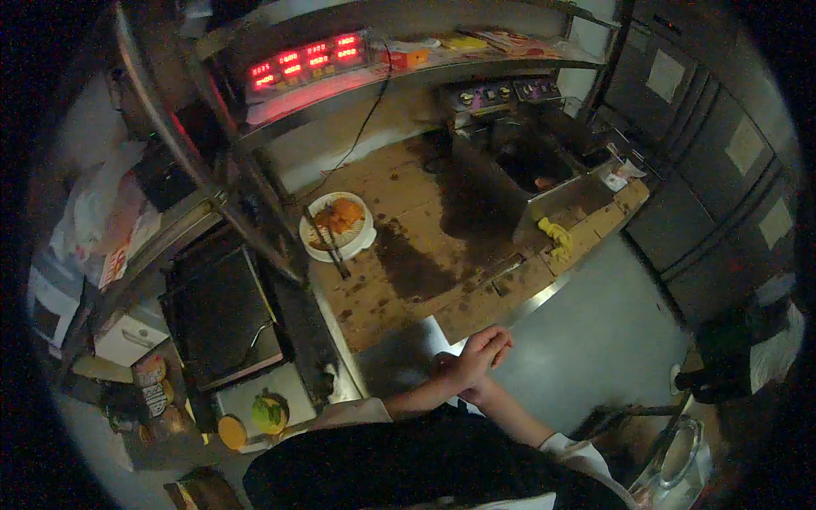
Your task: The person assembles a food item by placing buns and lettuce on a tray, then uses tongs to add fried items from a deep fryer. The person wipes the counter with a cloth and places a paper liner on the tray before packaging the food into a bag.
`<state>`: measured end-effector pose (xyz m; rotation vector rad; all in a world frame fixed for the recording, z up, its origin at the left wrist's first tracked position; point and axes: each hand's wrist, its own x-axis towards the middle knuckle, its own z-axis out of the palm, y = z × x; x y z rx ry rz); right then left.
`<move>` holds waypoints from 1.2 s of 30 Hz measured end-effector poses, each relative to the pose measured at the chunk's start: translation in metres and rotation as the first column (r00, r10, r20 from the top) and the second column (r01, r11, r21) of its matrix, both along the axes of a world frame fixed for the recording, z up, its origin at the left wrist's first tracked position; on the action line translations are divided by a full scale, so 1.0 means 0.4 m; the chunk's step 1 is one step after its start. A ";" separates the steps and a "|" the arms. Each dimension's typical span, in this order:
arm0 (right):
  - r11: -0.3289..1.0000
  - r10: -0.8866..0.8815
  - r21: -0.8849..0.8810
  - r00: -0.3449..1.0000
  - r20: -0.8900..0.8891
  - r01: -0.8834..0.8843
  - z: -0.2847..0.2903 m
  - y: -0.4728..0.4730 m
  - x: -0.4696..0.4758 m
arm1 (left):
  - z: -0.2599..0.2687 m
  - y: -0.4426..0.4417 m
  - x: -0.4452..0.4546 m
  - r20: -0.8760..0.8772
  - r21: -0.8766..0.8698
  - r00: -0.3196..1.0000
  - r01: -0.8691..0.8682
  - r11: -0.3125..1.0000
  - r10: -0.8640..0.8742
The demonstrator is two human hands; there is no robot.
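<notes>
My forearms cross in front of my dark apron. My left hand lies over my right wrist, its fingers loosely bent and close together; no object shows in it, but its palm is hidden. Underneath, my right hand is mostly covered. Both are above the front edge of a cardboard-covered counter with dark grease stains. On that counter, a white bowl with a ribbed paper liner holds orange-brown fried food. Dark tongs rest across its rim.
A deep fryer stands at the back right, a yellow glove or cloth near the counter edge. Red digital timers glow on the shelf. At left are a flat griddle and a board with a lettuce-topped bun. Tall steel cabinets line the right.
</notes>
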<state>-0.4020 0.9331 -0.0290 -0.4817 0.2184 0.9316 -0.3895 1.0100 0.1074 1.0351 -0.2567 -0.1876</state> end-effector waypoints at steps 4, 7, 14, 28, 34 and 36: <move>0.997 0.048 0.059 0.999 0.004 -0.048 0.023 0.001 0.095 | 0.010 0.019 0.081 -0.085 0.045 0.995 0.058 0.997 -0.054; 0.994 0.080 0.076 0.997 0.006 -0.081 0.051 0.008 0.136 | 0.000 0.038 0.112 -0.073 0.087 0.997 -0.004 0.996 0.010; 0.968 0.200 0.139 0.978 0.064 -0.207 0.092 0.015 0.222 | -0.009 0.043 0.133 -0.243 0.041 0.958 -0.149 0.988 0.154; 0.853 0.452 -0.316 0.891 0.051 -0.415 0.086 -0.431 0.609 | -0.036 -0.241 0.377 -0.182 0.120 0.977 -0.094 0.988 0.114; 0.126 0.685 -0.568 0.343 0.643 0.814 -0.040 -0.686 0.985 | -0.016 -0.324 0.404 -0.205 0.237 0.966 -0.109 0.965 0.159; -0.055 0.863 -0.465 0.276 0.424 0.884 -0.080 -0.698 1.048 | -0.030 -0.328 0.402 -0.202 0.258 0.962 -0.130 0.957 0.185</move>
